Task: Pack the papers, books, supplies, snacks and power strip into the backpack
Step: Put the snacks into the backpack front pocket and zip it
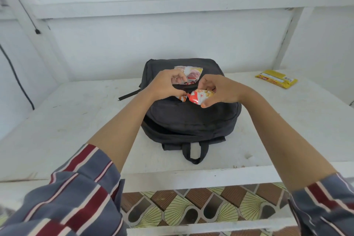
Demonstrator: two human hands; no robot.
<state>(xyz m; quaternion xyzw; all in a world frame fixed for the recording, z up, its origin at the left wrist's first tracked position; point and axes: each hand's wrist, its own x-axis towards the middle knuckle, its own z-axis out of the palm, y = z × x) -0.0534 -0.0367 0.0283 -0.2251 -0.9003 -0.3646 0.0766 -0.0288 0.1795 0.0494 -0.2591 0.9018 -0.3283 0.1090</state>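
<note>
A black backpack (191, 119) lies flat on the white table, its carry handle toward me. My right hand (216, 90) grips a red and orange snack packet (199, 97) over the backpack's front pocket slit. My left hand (164, 85) has its fingers curled at the pocket's edge, pinching the fabric beside the packet. A pale snack packet with pink and yellow print (188, 73) rests on the backpack just beyond my hands. What lies inside the pocket is hidden.
A yellow snack wrapper (276, 81) lies at the table's far right. A white table surface (76, 117) extends left of the backpack. White wall panels stand behind. A black cable (17, 74) hangs at left. Patterned floor tiles show below the table's front edge.
</note>
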